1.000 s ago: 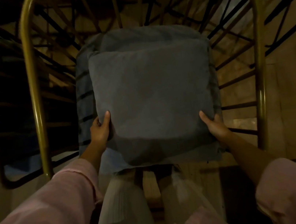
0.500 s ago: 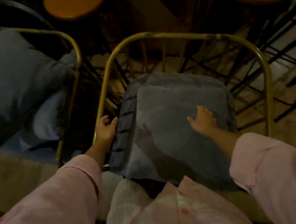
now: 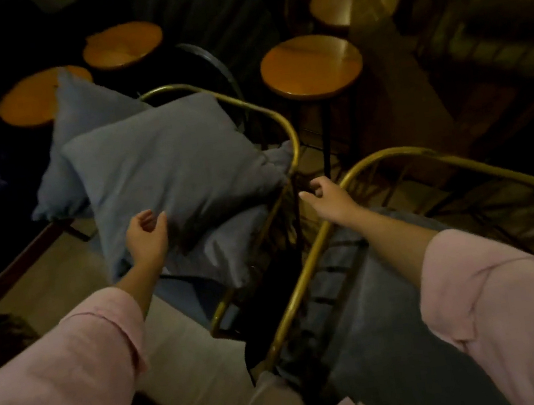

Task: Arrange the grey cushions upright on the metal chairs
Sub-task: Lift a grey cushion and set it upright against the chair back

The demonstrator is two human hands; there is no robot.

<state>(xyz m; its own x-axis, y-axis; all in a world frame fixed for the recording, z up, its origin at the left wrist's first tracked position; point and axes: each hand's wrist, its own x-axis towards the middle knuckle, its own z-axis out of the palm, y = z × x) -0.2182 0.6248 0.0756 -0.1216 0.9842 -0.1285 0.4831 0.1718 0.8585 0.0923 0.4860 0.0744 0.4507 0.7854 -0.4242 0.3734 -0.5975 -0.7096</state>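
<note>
Both hands are half open and hold nothing: the left hand [image 3: 146, 236] has its fingertips [image 3: 161, 218] at the front cushion [image 3: 171, 171], while the right hand [image 3: 327, 198] hovers beside its right corner. That cushion leans flat on the brass chair [image 3: 289, 129], a second cushion [image 3: 80, 119] behind it. Gripping both lower corners should stand it upright best.

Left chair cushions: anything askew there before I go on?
Yes. The front grey cushion lies tilted, not upright, one corner poking past the brass frame. The left hand is at its lower edge.
</note>
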